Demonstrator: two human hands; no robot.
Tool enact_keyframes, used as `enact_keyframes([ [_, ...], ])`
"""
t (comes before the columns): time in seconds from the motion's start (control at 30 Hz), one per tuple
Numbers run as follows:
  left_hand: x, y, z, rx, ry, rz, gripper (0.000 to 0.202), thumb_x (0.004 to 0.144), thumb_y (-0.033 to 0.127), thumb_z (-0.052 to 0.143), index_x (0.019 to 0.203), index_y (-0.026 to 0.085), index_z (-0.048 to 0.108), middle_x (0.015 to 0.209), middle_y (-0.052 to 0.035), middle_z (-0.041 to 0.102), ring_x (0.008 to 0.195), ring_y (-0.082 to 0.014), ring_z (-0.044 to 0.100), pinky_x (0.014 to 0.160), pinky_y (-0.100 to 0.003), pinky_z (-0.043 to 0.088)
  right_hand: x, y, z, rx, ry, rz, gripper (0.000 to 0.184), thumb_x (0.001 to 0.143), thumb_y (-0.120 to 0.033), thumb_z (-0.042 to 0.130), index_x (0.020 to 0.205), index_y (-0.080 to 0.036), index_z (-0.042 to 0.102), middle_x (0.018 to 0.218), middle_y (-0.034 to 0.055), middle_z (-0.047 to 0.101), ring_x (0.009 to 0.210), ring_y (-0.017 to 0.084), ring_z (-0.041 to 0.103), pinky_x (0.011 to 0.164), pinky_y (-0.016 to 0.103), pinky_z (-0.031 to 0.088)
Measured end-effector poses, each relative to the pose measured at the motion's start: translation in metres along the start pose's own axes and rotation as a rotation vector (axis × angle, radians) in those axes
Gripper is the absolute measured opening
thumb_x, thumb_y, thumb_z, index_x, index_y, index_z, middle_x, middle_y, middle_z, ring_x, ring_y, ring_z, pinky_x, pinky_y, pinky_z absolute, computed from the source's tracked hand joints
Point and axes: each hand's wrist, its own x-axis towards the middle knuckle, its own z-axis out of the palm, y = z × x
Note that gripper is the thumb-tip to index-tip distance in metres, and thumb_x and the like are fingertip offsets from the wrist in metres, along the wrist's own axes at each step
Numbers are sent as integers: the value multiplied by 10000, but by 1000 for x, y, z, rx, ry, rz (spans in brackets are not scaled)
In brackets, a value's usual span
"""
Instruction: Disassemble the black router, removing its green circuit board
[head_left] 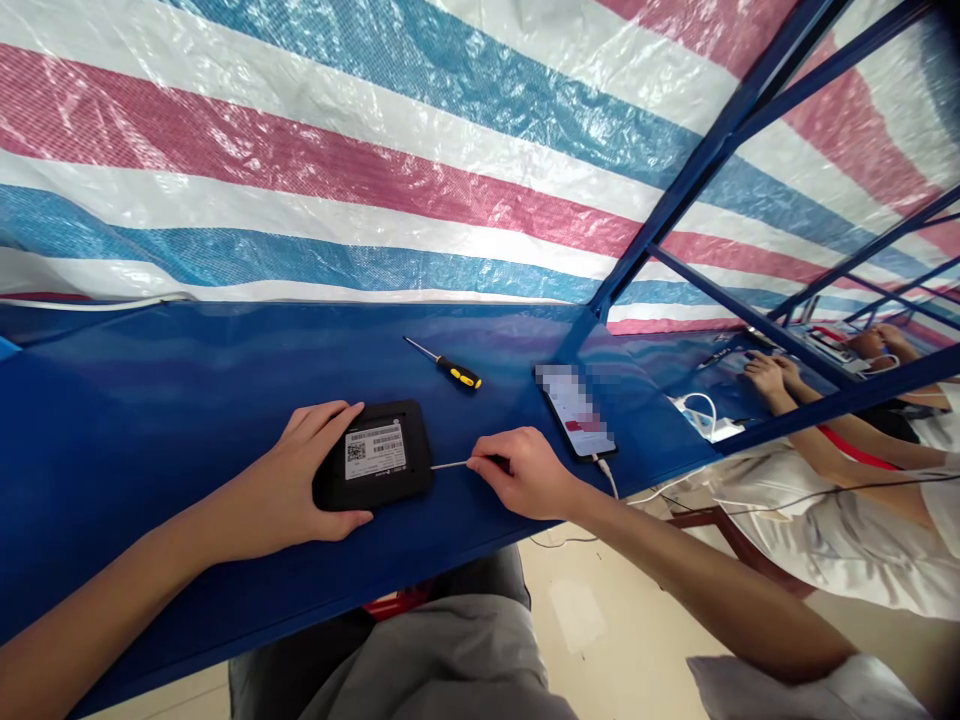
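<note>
A flat black electronic device with a white printed label on its face lies on the blue table. My left hand is wrapped round its left end, thumb along the near edge and fingers over the far one. From the device's right side runs a thin, pale, straight rod. My right hand pinches the rod's other end between thumb and forefinger. Whether the rod goes into the device or only touches its edge, I cannot tell. Beyond the device lies a screwdriver with a black and yellow handle.
A phone with a lit screen lies right of my right hand, a white charging cable plugged into it. Blue metal frame bars rise at the right. Past them, other people's hands rest over the same bench. Striped plastic sheeting hangs behind.
</note>
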Motion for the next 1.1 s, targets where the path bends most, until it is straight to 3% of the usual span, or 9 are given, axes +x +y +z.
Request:
enact_keyframes([
  [0.17,-2,3,1,7,26,-3,1151,804,760,746,1742,344,225,1739,-124,348,1608,-457,332,1212,-575,481,-1,-1,0,-82,-19,-16,245,1070,-206,588,887,-202,751,875,47,820,745,161,693,680,273,415],
  [0.33,0,-5,0,34,-22,19,1162,818,724,770,1749,368,173,1747,-118,313,1613,-448,322,1206,-556,493,7,-21,-21,-239,-81,-45,269,1022,-208,612,789,-167,741,815,76,798,683,178,667,576,321,243],
  [0.47,0,-4,-1,34,-9,35,1164,810,712,778,1745,352,185,1731,-122,332,1607,-449,329,1217,-563,481,26,-54,-44,-559,-267,-99,201,954,-165,641,820,-152,790,821,107,808,648,198,660,548,350,207],
  [0.63,-1,2,1,9,36,38,1139,805,735,756,1730,316,240,1697,-138,389,1591,-448,351,1206,-578,483,49,-77,-60,-666,-394,-158,144,919,-165,691,867,-150,825,806,117,817,681,215,673,550,334,256],
  [0.77,-1,3,2,2,55,37,1131,812,752,741,1727,306,250,1694,-141,394,1589,-437,352,1207,-578,483,49,-62,-57,-601,-368,-130,190,948,-165,667,839,-154,821,834,108,828,705,195,679,566,332,237],
  [0.93,2,-3,3,32,11,44,1166,802,752,759,1739,328,208,1704,-135,372,1599,-427,342,1213,-575,484,31,-32,-37,-386,-235,-54,286,1034,-214,606,839,-169,810,894,82,843,758,186,698,606,322,240],
  [1.1,1,-3,4,42,23,31,1148,807,746,749,1739,352,206,1710,-125,373,1595,-432,355,1181,-579,511,22,-19,-24,-280,-152,-41,339,1068,-242,597,788,-151,763,861,78,826,759,166,695,621,313,251],
])
